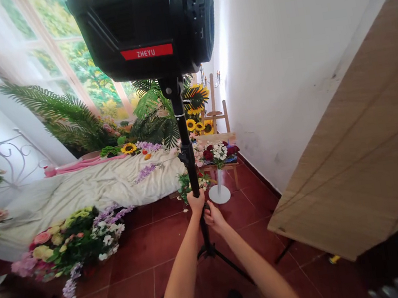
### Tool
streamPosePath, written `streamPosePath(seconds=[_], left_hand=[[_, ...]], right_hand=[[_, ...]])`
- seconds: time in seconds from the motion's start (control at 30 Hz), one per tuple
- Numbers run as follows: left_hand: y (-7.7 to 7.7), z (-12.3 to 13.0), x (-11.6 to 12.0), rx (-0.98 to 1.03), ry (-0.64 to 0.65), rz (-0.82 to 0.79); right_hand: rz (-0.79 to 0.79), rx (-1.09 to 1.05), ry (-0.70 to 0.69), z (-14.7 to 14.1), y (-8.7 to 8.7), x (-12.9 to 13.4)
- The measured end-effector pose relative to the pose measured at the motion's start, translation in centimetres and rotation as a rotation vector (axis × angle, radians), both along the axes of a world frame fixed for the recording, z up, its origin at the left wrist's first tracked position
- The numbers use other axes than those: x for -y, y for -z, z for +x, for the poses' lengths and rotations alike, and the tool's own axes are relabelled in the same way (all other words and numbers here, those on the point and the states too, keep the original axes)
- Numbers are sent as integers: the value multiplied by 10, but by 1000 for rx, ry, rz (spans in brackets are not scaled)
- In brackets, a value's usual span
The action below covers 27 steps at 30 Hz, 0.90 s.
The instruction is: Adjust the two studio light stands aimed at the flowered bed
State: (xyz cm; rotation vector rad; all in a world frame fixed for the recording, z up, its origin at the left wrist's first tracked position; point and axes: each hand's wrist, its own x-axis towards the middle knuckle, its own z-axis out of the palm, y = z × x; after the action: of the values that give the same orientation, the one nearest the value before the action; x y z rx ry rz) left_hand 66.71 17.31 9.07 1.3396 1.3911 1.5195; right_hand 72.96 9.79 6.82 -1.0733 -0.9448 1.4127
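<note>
A black studio light [142,27] with a red ZHEYU label sits on top of a black light stand [183,136], upright in front of me. My left hand [196,202] is wrapped round the stand's pole. Just below and to the right, my right hand [215,218] is closed with its fingers curled at a dark locking knob [206,207] on the pole. The knob is mostly covered by the fingers. Higher up the pole is another black clamp knob [184,157]. The stand's legs [232,263] spread out on the floor below my hands.
A bed [87,186] with cream cloth and scattered flowers lies ahead left. Flower bunches [53,242] are at its near side. A white pedestal [220,193] and wooden easel [216,111] stand behind the pole. A large wooden panel [353,144] leans on the right, over red floor tiles [167,234].
</note>
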Motion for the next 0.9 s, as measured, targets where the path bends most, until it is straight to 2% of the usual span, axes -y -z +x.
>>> streamPosePath(seconds=[0.1, 0.17, 0.27, 0.37, 0.43, 0.53, 0.63, 0.73, 0.8, 0.9], left_hand=[[-4, 2, 3, 9, 24, -17], [-7, 2, 5, 13, 33, -13], [-9, 2, 7, 1, 28, 2], [-12, 3, 10, 2, 15, -7], [-15, 4, 12, 28, 10, -20], [-20, 6, 14, 70, 17, -29], [-23, 7, 16, 89, 6, -46], [-21, 7, 15, 79, -9, -69], [-18, 7, 14, 63, -8, -76], [-15, 6, 14, 57, -5, -84]], right_hand=[[58, -232, -50, -4, -4, 4], [44, -154, -90, 4, -9, 9], [-18, 275, -69, 24, -19, 20], [175, 853, 22, 43, -33, 29], [358, 1250, -39, 52, -45, 29], [488, 1515, -206, 59, -61, 19], [541, 1576, -300, 62, -65, 6], [574, 1534, -323, 63, -55, -2], [585, 1462, -280, 61, -42, -2], [546, 1309, -135, 54, -20, -1]])
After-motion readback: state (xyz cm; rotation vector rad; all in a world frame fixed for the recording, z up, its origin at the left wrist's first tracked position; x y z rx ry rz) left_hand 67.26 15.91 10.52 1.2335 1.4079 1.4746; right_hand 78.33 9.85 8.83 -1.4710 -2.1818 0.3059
